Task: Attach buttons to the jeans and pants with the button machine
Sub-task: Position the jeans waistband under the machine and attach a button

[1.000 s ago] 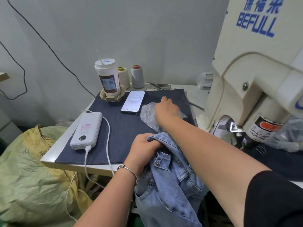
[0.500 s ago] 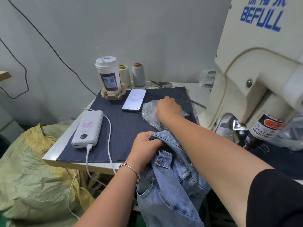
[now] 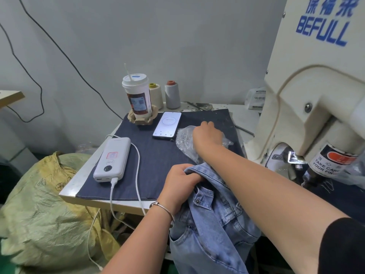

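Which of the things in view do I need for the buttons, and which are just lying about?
For the job:
jeans, gripped by left hand
plastic bag, right hand on it
button machine

Lying about:
phone
power bank
drink cup
two thread spools
yellow sack

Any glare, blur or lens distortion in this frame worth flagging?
Head view: wide-angle bending curves the button machine and table edge; a bright glare spot sits on metal under the machine head; lighting is soft and even, with faint shadows; the phone screen text is too blurred to read; both hands look sharp.
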Tool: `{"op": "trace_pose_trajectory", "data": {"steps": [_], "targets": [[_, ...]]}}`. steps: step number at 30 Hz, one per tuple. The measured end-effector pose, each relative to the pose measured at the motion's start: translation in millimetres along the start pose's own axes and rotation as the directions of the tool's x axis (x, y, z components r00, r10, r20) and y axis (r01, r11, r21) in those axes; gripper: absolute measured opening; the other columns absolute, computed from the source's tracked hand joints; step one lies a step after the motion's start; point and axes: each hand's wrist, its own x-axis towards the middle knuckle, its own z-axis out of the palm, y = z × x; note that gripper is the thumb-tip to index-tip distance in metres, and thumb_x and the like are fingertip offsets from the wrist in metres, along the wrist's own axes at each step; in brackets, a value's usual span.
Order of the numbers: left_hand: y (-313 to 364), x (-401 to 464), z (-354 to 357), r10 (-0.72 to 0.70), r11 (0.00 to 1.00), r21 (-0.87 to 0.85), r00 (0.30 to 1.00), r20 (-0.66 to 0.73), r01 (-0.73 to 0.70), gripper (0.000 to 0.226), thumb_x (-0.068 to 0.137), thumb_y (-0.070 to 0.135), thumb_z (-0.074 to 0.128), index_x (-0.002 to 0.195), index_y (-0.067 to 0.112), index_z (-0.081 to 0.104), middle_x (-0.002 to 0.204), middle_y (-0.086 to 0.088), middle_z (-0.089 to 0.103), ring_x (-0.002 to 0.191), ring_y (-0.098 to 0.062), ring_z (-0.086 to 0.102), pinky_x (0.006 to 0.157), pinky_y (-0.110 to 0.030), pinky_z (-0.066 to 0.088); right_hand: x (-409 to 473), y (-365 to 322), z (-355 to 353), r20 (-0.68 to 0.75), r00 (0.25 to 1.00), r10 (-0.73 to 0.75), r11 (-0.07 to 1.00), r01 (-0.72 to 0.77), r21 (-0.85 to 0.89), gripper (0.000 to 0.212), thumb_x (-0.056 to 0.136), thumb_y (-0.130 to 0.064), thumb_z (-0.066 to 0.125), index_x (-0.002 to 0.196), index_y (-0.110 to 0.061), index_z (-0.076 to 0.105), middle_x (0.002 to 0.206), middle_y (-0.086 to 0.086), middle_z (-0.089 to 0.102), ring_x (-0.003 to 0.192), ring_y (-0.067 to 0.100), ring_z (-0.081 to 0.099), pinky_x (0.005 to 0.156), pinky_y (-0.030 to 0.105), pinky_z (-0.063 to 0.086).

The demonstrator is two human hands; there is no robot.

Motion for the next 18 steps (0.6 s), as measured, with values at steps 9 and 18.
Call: {"op": "trace_pose_trajectory", "data": {"steps": [9, 18], "targets": [[-3, 3, -1, 0.003, 1.000, 0.021, 1.000, -0.004, -0.003, 0.033, 0.070, 0.014, 0.065, 0.075, -0.016, 0.053, 0.074, -0.013, 0.056, 0.076, -0.018, 0.051, 0.070, -0.036, 0.043, -21, 2, -19, -0.276, 0.960, -0.049, 0.993, 0.075, 0.086, 0.024, 0.089, -0.003, 0.052, 0.105, -0.013, 0.065, 0.120, 0.005, 0.050, 0.117, 0.026, 0.038, 0.088, 0.039, 0.031], [1, 0, 5, 0.024, 0.997, 0.076, 0.997, -0.075, -0.018, 0.008, 0.067, 0.007, 0.063, 0.059, 0.007, 0.065, 0.065, -0.007, 0.063, 0.066, -0.015, 0.053, 0.061, -0.026, 0.046, -149, 27, -45, -0.521, 0.853, 0.006, 0.768, 0.330, 0.549, 0.012, 0.090, -0.015, 0.064, 0.082, -0.006, 0.064, 0.086, 0.007, 0.062, 0.088, 0.029, 0.053, 0.076, 0.040, 0.042]]}}
